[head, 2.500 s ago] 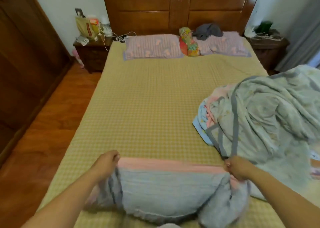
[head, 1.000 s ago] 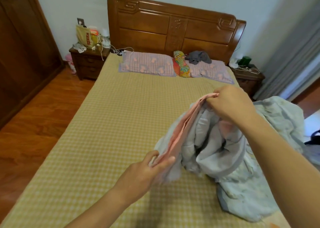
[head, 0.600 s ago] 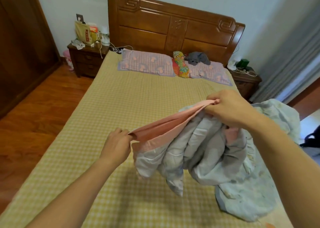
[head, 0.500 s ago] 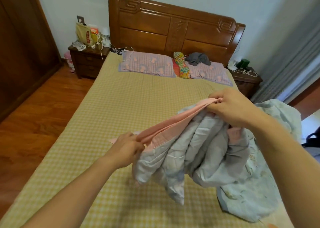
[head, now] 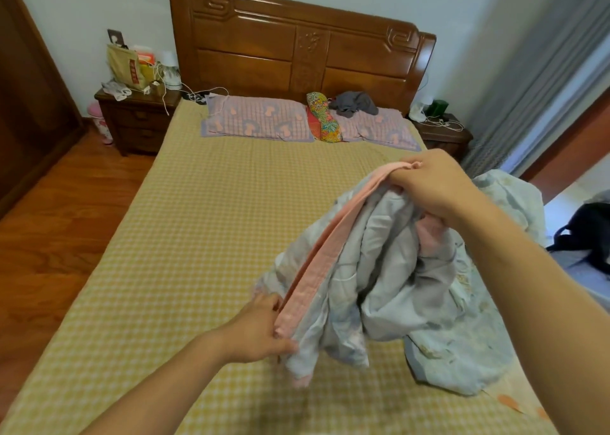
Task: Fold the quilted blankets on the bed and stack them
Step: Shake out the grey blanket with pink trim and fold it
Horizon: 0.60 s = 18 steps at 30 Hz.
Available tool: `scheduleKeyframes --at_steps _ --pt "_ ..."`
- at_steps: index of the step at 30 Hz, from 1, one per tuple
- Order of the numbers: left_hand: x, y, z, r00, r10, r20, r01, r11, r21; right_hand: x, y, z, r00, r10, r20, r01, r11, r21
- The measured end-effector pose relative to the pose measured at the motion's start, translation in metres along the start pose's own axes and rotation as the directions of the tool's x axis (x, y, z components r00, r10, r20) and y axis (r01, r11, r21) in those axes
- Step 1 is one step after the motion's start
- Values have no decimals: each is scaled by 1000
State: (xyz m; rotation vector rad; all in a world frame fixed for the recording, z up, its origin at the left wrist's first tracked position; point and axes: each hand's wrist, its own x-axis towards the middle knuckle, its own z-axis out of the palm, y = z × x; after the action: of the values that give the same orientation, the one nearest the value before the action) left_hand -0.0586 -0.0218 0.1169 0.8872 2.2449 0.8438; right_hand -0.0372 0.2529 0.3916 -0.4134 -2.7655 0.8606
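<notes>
Bed: fills centre of frame, yellow checked cover, carved wooden headboard at top centre.
Second quilted blanket: pale blue, crumpled heap on bed at lower right, partly behind the held one.
Held quilted blanket: grey-blue w/ pink border, centre-right of frame, bunched, lifted off the bed; lower folds hang just above or on the cover, cannot tell which. Pink border runs as a straight band from upper right down to lower centre, between both hands.
Pillows: two, purple patterned, upper centre against headboard; floral cushion between them, grey garment on the right one.
Nightstands: left one at upper left, cluttered w/ bags and cables; right one at upper right.
Right hand: upper right of centre, raised, grip closed round top end of pink border.
Left hand: lower centre, grip pinching lower end of border, thumb on top.
</notes>
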Motion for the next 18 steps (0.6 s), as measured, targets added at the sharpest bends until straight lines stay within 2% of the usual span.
scheduleKeyframes --at_steps 2,3,6,9,11,14,18 --pt "-4 -3 29 998 21 -67 -32 983 -180 6 -1 -2 989 120 -87 -108 985 137" --pt "-5 -3 42 996 10 -87 -28 978 -207 10 -1 -3 978 178 -111 -155 970 186" --pt "-11 4 61 978 12 -209 -1 999 52 24 3 -5 940 300 -161 -252 931 264" --pt "-13 10 61 971 42 -236 -22 996 86 33 2 -8 922 348 -172 -287 909 301" --pt "-7 13 58 978 7 -207 20 992 126 33 -2 -10 931 333 -148 -280 914 295" --pt "8 20 48 959 -73 -273 121 979 164 24 -13 -14 977 190 -95 -160 952 260" --pt "23 24 22 938 -30 -347 95 980 173 12 -18 -20 997 7 -74 2 993 122"
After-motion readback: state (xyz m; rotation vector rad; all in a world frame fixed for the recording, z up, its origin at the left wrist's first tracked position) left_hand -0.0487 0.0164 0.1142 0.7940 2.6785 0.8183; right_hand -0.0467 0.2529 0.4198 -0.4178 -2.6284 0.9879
